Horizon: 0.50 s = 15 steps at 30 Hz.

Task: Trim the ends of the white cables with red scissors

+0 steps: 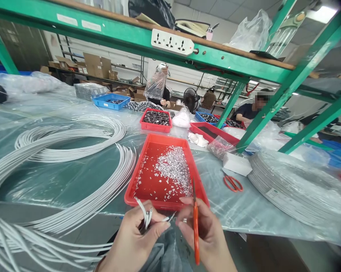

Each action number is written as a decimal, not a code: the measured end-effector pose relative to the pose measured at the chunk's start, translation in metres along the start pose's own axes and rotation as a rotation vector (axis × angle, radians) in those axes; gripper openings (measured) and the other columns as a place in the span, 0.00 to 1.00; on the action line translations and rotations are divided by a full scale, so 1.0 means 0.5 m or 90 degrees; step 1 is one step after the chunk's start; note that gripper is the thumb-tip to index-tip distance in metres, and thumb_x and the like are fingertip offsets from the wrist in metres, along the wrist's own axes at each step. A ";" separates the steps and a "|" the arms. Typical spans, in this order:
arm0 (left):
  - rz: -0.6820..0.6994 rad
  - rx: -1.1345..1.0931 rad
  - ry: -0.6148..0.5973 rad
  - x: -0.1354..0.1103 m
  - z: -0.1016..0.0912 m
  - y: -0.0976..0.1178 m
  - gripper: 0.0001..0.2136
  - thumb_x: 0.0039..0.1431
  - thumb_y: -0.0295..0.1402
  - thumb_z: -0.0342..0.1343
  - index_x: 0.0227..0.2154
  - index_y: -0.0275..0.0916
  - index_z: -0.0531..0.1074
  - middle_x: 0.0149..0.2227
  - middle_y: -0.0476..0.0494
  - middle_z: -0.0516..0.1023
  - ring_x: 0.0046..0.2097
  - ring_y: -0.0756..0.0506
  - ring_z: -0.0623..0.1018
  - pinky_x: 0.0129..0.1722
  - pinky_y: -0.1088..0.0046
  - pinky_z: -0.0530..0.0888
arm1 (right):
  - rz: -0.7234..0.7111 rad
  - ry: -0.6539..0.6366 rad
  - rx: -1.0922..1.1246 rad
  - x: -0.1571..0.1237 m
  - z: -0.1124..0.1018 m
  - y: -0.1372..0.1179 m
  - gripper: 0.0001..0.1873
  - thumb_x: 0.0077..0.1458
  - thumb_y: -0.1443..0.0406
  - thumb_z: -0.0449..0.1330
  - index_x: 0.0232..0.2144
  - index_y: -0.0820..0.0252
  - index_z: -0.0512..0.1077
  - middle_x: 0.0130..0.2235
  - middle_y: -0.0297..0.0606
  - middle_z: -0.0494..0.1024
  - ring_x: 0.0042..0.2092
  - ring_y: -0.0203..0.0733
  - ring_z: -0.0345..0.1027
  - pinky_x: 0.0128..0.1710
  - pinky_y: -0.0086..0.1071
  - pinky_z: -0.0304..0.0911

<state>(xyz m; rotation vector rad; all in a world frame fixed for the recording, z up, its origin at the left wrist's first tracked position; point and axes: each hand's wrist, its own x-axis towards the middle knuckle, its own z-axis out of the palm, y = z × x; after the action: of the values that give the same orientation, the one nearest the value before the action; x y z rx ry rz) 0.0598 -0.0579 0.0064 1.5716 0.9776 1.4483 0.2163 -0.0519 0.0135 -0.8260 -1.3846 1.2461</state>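
Closed around several white cables (143, 211), my left hand (136, 236) is just in front of the red tray (200, 189). One cable end with a thin dark tip pokes out past its thumb toward the right. My right hand (213, 230) holds orange-handled scissors (196, 230), blades pointing up and away. Its thumb and fingertips are close to that cable end, with a small silvery bit (184, 220) between them; whether they touch the cable I cannot tell. Many small silvery pieces (174, 168) lie in the tray, heaped toward its right side.
Coils of white cable (74, 147) spread over the left of the table. At right are red-handled scissors (233, 184), a white box (237, 163) and a wrapped cable coil (295, 189). A green shelf frame (116, 32) crosses overhead. Behind the red bin (156, 127), people work.
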 end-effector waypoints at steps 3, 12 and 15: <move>0.017 0.034 -0.026 -0.002 -0.001 -0.010 0.08 0.55 0.29 0.54 0.22 0.36 0.68 0.21 0.53 0.61 0.21 0.50 0.60 0.21 0.79 0.56 | -0.027 0.003 0.047 0.019 0.013 -0.008 0.17 0.48 0.64 0.61 0.41 0.56 0.64 0.30 0.32 0.72 0.26 0.29 0.59 0.26 0.23 0.54; -0.162 -0.237 -0.194 0.008 -0.008 -0.014 0.16 0.59 0.44 0.57 0.25 0.35 0.68 0.18 0.55 0.55 0.18 0.53 0.52 0.17 0.83 0.51 | 0.060 -0.025 0.188 0.035 0.021 -0.011 0.22 0.45 0.64 0.64 0.42 0.60 0.62 0.25 0.29 0.71 0.26 0.32 0.65 0.29 0.27 0.58; -0.147 -0.266 -0.132 0.010 -0.009 -0.019 0.17 0.55 0.43 0.62 0.24 0.35 0.67 0.19 0.54 0.55 0.20 0.52 0.51 0.19 0.82 0.51 | -0.016 -0.025 0.075 0.016 0.010 -0.002 0.27 0.48 0.58 0.61 0.48 0.59 0.57 0.29 0.35 0.70 0.28 0.34 0.62 0.28 0.26 0.57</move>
<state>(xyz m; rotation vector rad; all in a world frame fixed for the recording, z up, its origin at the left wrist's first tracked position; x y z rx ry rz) 0.0551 -0.0494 0.0001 1.2288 0.6576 1.2076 0.2101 -0.0454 0.0168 -0.7046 -1.3357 1.3174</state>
